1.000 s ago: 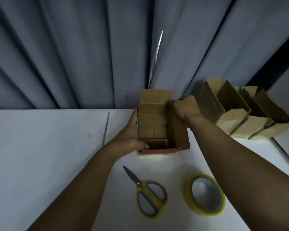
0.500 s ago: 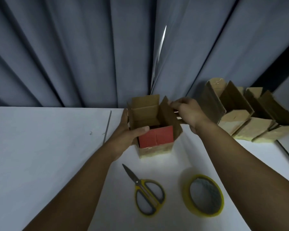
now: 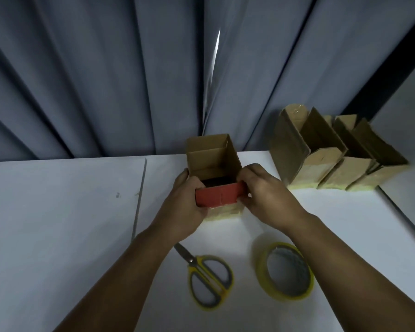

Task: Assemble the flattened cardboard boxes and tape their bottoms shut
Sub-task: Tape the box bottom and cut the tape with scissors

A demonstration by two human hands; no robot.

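Fingers of the left hand and right hand curl round the 2 near corners of the box, gripping its red flap. The box stands upright at frame centre on the surface, opening upward. The finished row lies upper right, nearer the right hand.

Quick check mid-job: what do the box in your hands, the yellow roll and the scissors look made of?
The box looks like matte brown cardboard, creased at the folds; its near flap is printed red outside. The roll is yellowish tape, probably plastic film, slightly glossy; its core is unclear. The scissors have grey metal blades and yellow handles, likely plastic.
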